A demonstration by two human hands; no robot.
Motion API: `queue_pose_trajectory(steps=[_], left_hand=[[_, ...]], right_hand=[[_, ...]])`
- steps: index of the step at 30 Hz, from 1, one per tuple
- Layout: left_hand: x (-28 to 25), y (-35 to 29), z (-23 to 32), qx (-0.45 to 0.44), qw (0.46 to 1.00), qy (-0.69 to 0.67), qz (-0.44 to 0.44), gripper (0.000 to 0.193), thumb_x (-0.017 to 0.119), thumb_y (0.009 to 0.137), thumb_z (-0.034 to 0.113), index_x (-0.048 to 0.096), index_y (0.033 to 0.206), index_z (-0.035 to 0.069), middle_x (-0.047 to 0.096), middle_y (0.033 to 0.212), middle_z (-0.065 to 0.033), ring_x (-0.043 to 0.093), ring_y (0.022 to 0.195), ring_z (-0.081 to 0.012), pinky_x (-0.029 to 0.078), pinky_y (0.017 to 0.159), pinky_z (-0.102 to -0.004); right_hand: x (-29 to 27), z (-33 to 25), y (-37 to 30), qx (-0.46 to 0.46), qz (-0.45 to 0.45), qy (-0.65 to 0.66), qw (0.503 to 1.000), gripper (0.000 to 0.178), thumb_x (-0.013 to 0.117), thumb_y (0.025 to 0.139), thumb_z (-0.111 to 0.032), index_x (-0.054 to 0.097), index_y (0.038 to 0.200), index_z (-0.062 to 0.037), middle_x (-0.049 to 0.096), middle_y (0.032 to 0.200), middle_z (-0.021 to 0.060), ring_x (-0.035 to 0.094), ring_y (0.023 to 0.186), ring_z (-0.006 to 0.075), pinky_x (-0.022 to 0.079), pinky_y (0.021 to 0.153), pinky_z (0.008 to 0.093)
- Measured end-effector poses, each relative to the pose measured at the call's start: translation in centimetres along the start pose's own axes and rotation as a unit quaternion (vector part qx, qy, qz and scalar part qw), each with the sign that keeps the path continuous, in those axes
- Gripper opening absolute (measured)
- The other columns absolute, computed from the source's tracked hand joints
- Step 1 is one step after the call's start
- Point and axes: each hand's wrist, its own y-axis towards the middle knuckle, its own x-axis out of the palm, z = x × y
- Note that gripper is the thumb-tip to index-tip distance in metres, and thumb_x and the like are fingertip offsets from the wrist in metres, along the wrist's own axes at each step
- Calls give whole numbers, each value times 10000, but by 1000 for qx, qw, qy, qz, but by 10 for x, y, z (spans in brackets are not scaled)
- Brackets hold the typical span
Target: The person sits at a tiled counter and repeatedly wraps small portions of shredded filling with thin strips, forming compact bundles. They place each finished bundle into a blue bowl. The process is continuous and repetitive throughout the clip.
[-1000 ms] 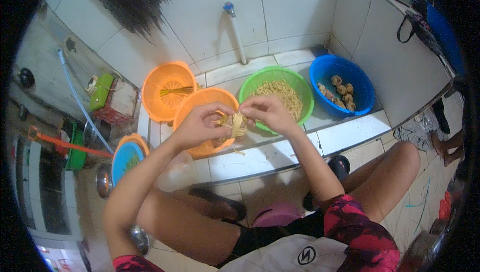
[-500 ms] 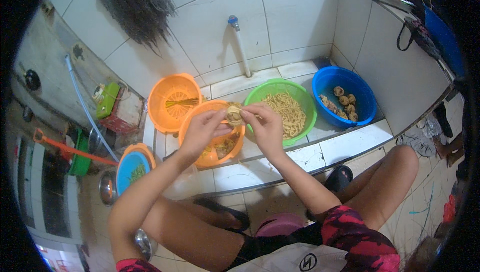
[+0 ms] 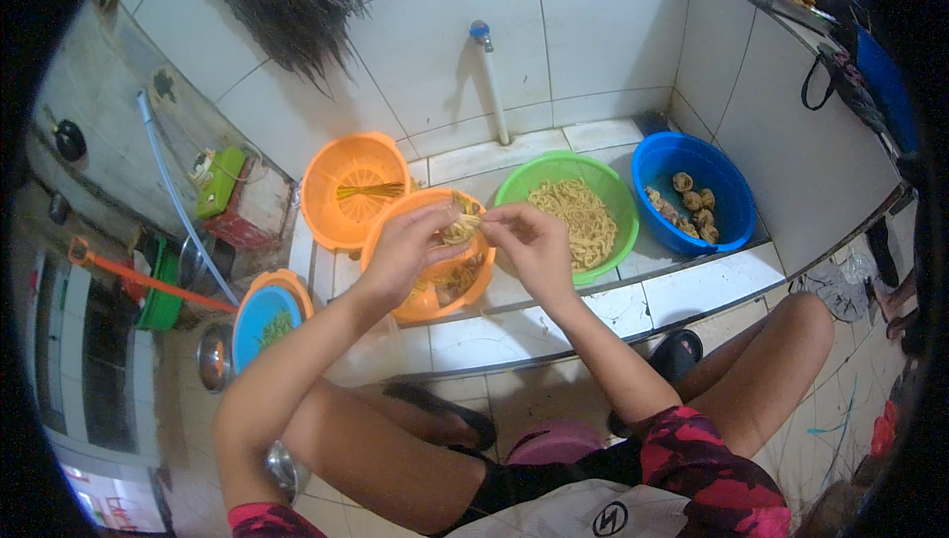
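Note:
My left hand [image 3: 405, 249] is closed round a small ball wound with pale, noodle-like strands [image 3: 459, 232]. At the ball's right side, my right hand [image 3: 534, 249] pinches what looks like a strand against it. Both hands hover over an orange basin [image 3: 435, 313] with yellowish, brownish food pieces inside, partly hidden by my left hand. A green colander [image 3: 629, 204] just right of it is filled with a heap of pale strands [image 3: 575, 224]. Farther right, several wound balls [image 3: 692, 206] lie in a blue basin [image 3: 733, 187].
Behind to the left sits an orange colander [image 3: 321, 167] with thin sticks [image 3: 371, 191]. A light-blue bowl [image 3: 249, 325] of green leaves stands lower left, beside a metal bowl [image 3: 215, 360]. A pipe with a blue tap [image 3: 481, 36] rises at the wall. The tiled ledge's edge [image 3: 554, 332] runs before my legs.
The ball has tilted in my left hand and is more covered by its fingers. My right fingers have shifted slightly around its right side. The whole view has moved a little.

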Motion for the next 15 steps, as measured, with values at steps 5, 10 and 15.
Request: queue_pose_trajectory(steps=[5, 10, 15], left_hand=[[0, 0, 3, 2, 1000, -21, 9, 347, 532, 990, 186, 551, 1218, -74, 601, 1175, -131, 619, 1078, -207, 553, 955, -368], [-1, 0, 2, -21, 999, -20, -25, 364, 522, 1002, 203, 535, 1243, -69, 596, 1199, -139, 617, 1098, -217, 549, 961, -374], [2, 0, 0, -6, 999, -46, -27, 369, 527, 1007, 226, 543, 1243, -57, 602, 1205, -125, 616, 1104, -206, 528, 991, -356]], right_hand=[[2, 6, 3, -40, -6, -5, 999, 131, 646, 895, -20, 695, 1007, 29, 695, 880, 71, 659, 816, 117, 522, 762, 250], [7, 11, 2, -2, 31, 107, 994, 114, 639, 904, -18, 683, 995, 35, 685, 913, 66, 655, 806, 121, 519, 759, 254], [11, 13, -1, -51, 48, -1, 998, 114, 649, 896, -13, 668, 997, 37, 666, 956, 76, 645, 844, 129, 515, 769, 256]])
